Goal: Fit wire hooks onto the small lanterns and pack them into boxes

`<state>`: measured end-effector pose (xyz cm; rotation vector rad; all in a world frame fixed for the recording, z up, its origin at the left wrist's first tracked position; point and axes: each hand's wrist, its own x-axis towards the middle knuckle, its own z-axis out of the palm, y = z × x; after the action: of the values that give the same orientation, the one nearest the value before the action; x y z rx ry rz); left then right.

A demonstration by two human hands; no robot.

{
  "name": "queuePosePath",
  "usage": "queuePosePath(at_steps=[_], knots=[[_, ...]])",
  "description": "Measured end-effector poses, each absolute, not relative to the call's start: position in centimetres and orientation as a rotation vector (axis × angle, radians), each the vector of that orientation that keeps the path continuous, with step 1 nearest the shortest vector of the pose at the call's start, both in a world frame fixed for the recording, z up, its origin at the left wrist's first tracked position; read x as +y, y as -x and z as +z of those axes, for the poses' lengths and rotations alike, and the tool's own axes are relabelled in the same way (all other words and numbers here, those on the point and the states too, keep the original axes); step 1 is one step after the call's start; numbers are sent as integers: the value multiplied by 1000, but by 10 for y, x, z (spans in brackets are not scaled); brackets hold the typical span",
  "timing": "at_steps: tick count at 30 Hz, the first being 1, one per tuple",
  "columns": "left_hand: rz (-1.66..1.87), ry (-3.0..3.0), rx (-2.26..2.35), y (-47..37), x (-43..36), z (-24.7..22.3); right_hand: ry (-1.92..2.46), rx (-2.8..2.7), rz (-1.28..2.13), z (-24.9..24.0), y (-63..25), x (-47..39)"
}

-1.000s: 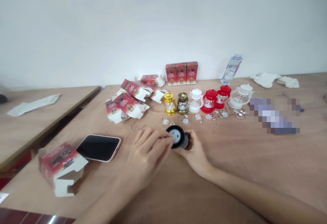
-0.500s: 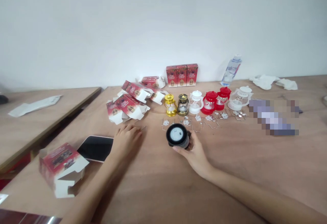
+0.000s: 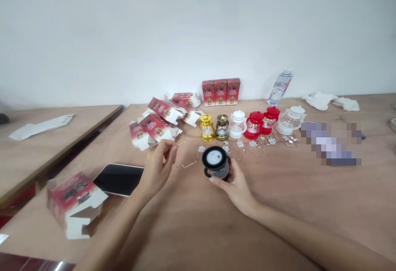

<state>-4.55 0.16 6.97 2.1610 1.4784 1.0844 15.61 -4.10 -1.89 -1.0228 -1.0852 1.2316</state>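
In my right hand (image 3: 238,188) is a small black lantern (image 3: 215,157), tipped so its round base with a pale disc faces me. The fingers wrap its right side and the thumb lies along the near edge. My left hand (image 3: 157,166) is raised over the table left of the lantern, with thumb and fingers pinched on a thin bent wire handle (image 3: 188,165). Part of the wire is hidden by the fingers. Behind the lantern lie similar wire handles and small metal bits (image 3: 253,144). A gold lantern (image 3: 207,133) and a bronze lantern (image 3: 222,131) stand farther back.
White lanterns (image 3: 237,128) and red lanterns (image 3: 254,130) continue the row. Opened red boxes (image 3: 158,127) are heaped left; another open box (image 3: 74,194) lies near a phone (image 3: 116,179). Upright boxes (image 3: 220,93), a water bottle (image 3: 280,87) and crumpled tissue (image 3: 320,100) sit along the wall.
My left hand has risen from the tabletop, its fingers now closed on the wire handle. The black lantern has tilted slightly in my right hand, showing more of its glass.
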Motion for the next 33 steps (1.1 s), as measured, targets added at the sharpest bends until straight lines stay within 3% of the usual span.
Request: queuePosePath(at_steps=[4, 8, 26, 33], knots=[[1203, -1764, 1082, 22, 4, 86, 1021, -1088, 1245, -18, -156, -41], [1083, -1398, 852, 7, 4, 86, 1004, -1090, 1257, -17, -156, -41], [1022, -1074, 770, 12, 8, 57, 1050, -1131, 1221, -13, -159, -43], [971, -1025, 717, 10, 5, 57, 1095, -1209, 1057, -11, -164, -43]])
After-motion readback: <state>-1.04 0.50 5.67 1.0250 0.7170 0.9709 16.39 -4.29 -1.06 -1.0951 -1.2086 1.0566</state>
